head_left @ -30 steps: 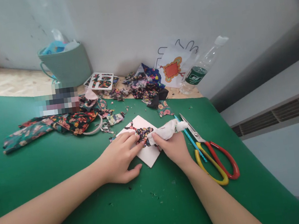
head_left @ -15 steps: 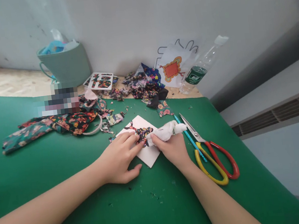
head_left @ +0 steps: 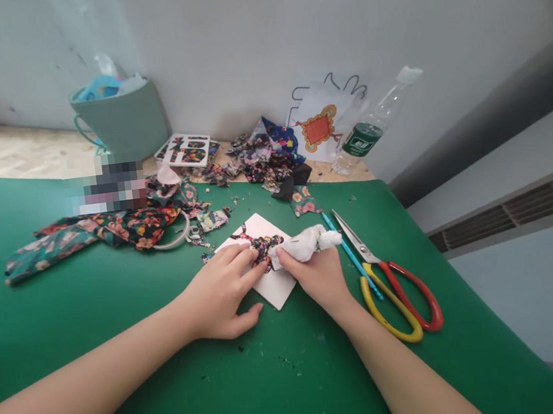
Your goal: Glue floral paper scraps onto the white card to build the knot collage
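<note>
A white square card (head_left: 275, 292) lies turned like a diamond on the green table mat, with dark floral fabric bits (head_left: 263, 249) on its middle. My left hand (head_left: 226, 292) rests flat over the card's left side, fingers spread, fingertips on the fabric bits. My right hand (head_left: 320, 279) is closed around a crumpled white tube (head_left: 303, 245) at the card's right edge. The tube's capped end points right, and its other end is over the card beside the fabric.
Red-and-yellow-handled scissors (head_left: 392, 287) and a blue pencil (head_left: 352, 251) lie right. Behind are floral cloths (head_left: 142, 227), fabric scraps (head_left: 265, 158), a patterned card (head_left: 186, 149), a green basket (head_left: 122, 122), a drawing (head_left: 317, 125) and a plastic bottle (head_left: 372, 125).
The white tube in my right hand has shifted slightly left. My left hand and the card have stayed in place.
</note>
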Demonstrator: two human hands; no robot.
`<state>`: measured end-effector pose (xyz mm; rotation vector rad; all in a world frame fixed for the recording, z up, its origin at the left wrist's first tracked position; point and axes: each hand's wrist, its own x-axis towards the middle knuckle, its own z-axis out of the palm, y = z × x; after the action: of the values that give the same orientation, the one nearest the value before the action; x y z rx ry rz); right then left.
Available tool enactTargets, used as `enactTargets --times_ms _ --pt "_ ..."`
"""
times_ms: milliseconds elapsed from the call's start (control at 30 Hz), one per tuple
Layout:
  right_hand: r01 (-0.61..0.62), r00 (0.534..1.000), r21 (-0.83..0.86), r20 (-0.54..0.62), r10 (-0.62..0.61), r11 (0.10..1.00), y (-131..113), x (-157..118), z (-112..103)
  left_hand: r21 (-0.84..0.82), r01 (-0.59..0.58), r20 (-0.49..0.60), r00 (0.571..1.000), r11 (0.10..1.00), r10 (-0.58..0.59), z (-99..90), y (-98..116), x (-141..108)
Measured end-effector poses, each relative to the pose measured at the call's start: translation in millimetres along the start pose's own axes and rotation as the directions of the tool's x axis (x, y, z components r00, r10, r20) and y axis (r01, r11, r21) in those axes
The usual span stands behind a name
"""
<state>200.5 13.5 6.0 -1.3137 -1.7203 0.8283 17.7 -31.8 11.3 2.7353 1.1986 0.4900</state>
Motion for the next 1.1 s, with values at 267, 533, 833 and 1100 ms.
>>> enactTargets --times_ms 267,533,833,1100 --pt "-0.036 0.999 0.006 -0.025 0.036 0.999 4 0 0 0.007 0.003 0.003 1.0 1.0 -0.003 -0.7 1 0" --pt "-0.032 0.999 0.049 0.002 0.032 0.998 8 3 -4 -0.031 -0.023 -0.009 1.0 0.999 0.023 0.0 -2 -1" --pt "-0.045 0.996 0.175 0.088 0.03 0.984 18 13 -14 -0.009 -0.015 0.034 0.999 1.0 0.015 -4.2 -2 0" --pt "-0.037 0.997 0.125 0.076 0.028 0.991 18 11 -10 -0.018 -0.004 0.045 0.999 1.0 0.005 0.8 -6 -2"
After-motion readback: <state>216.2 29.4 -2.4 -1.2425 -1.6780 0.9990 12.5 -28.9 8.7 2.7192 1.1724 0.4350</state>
